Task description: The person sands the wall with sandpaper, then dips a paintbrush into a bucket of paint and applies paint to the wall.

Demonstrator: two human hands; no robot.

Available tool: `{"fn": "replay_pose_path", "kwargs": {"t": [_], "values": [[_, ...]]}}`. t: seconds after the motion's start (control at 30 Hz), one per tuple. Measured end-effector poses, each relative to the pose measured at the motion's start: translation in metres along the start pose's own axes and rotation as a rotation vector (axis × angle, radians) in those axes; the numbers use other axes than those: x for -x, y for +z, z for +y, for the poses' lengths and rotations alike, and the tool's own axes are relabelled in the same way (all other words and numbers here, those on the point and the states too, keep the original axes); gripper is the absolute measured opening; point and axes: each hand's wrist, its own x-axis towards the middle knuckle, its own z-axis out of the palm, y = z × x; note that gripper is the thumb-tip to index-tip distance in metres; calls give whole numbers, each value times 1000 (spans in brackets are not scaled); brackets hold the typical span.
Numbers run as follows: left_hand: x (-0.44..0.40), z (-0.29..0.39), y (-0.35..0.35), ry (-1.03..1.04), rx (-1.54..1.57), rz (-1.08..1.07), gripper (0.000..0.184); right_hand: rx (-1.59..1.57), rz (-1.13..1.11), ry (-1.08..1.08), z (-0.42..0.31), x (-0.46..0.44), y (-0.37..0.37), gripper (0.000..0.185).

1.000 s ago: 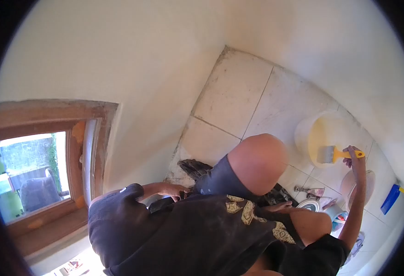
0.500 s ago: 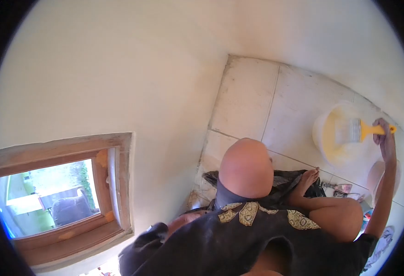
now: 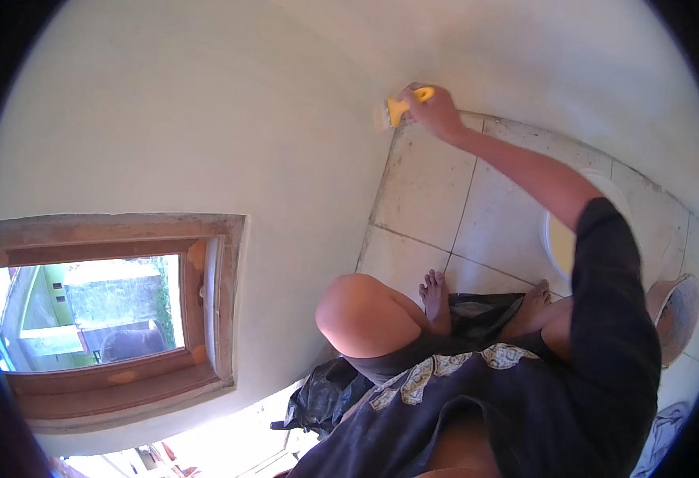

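Note:
My right hand [image 3: 438,113] is closed around the yellow handle of a wide paintbrush [image 3: 401,107]. Its pale bristles point left, at the wall [image 3: 285,119] beside the room's corner, low down near the floor; whether they press on the wall I cannot tell. Behind my outstretched right arm stands a white bucket [image 3: 547,239] with cream-coloured paint inside, partly covered by my sleeve. My left hand does not show; my body and dark shirt fill the bottom of the view.
A wooden-framed window [image 3: 220,303] is set in the wall on the left. On the tiled floor [image 3: 429,187], black plastic [image 3: 485,315] lies under my feet. Another bucket [image 3: 674,311] stands at the right. Crumpled black plastic [image 3: 329,394] sits beside my bent knee.
My right hand has carried the paintbrush from over the paint bucket leftward to the wall corner. My body and knees have shifted, and my left forearm has gone out of sight.

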Motion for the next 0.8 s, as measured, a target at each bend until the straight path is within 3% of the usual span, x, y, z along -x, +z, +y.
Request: {"fn": "replay_pose_path", "kwargs": {"t": [0.13, 0.2, 0.23, 0.3, 0.37, 0.5, 0.57, 0.67, 0.77, 0.8], "values": [[23, 27, 4, 46, -116, 294, 25, 176, 155, -124, 33, -3, 20, 28], [31, 30, -26, 55, -187, 556, 23, 221, 208, -132, 49, -14, 35, 29], [23, 6, -57, 199, -237, 726, 21, 248, 234, -130, 56, -19, 40, 29], [50, 108, -77, 179, -310, 1102, 21, 297, 282, -109, 69, -29, 48, 29], [67, 174, -74, 461, -363, 1259, 23, 352, 336, -59, 71, -32, 33, 30], [27, 244, -59, 807, -575, 963, 29, 177, 338, -46, 70, -42, 52, 30], [5, 257, -45, 930, -707, 595, 32, 115, 311, -21, 71, -51, 63, 29], [-23, 243, -41, 880, -790, 363, 37, -218, 260, 23, 11, -34, 47, 29], [-24, 239, -44, 779, -727, 361, 38, -361, 345, 19, -6, -21, 20, 28], [-23, 239, -45, 764, -740, 360, 39, -277, 365, 38, 5, -17, 18, 28]]}}
